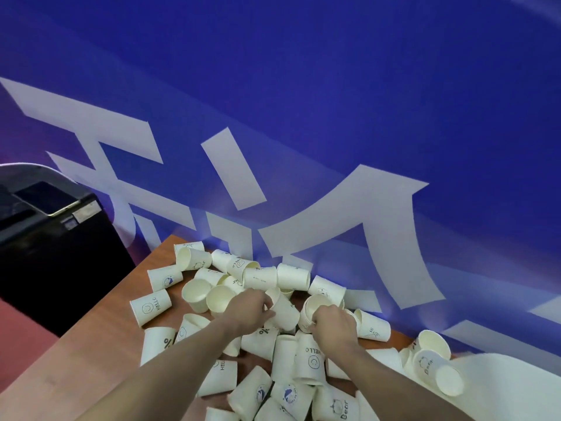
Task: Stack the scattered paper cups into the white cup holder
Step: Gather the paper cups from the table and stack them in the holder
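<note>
L hand (249,311) grips lying cup (283,311), frame ctr; R hand (334,325) grips open-mouthed cup (314,309) beside it. Loose cups (194,259) strewn over wooden table (91,354).

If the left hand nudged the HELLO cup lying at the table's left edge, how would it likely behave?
The HELLO cup lies on its side near the table edge, so it would probably roll in a curve, given its taper. It looks like thin paper: likely light and easily crushed.

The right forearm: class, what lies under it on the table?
Under the right forearm lie paper cups on their sides, one printed HELLO. The cups and table directly beneath it are covered.
</note>
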Tool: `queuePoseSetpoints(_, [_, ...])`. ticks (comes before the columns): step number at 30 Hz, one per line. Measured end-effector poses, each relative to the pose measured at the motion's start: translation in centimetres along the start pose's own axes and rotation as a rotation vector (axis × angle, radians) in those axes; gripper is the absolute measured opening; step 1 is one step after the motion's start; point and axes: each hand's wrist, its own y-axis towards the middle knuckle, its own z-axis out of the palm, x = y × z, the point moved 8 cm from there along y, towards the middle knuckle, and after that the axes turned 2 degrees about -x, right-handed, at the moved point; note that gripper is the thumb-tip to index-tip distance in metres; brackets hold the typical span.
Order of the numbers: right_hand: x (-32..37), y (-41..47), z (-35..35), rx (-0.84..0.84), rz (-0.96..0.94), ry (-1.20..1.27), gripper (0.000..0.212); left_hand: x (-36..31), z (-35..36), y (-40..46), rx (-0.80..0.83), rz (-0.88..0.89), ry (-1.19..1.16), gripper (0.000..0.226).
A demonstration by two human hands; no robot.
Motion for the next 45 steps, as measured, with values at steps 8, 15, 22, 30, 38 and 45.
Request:
queuePoseSetpoints(8, [-0.2, -3.9, -2.6, -0.113, -0.008, 0.024, 0.025, -2.3, -1.5, -3.1, -0.019, 0.071, 0.246, 0.024])
queuePoseSetpoints(15, [-1.8, -7.4, -4.9, -0.181, 0.010, 0.075, 0.021, -7.5, -2.8, -5.2, -0.037, 0.194, 0.427, 0.025])
queuePoseSetpoints(22, [-7.4, -12.1, -6.8, -0.223, 0.114, 0.089, 0.036, -15.6, -2.1, -7.0, -0.058, 0.329, 0.509, 0.025])
queuePoseSetpoints(30, [-15.7, -19.4, -5.3, -0.250, 0.152, 0.108, 0.021, -26.3, 3.7, -10.1, 0.031, 0.501, 0.630, 0.019])
queuePoseSetpoints(38, [-24.0, -25.5, -3.9, -0.275, 0.151, 0.089, 0.024, -35.8, 9.4, -14.0, 0.114, 0.627, 0.668, 0.019])
queuePoseSetpoints(45, [-31.4, -29.7, -3.0, -0.252, 0.230, 0.146, 0.027, -41.9, 12.2, -16.6, 0.111, 0.655, 0.658, 0.021])
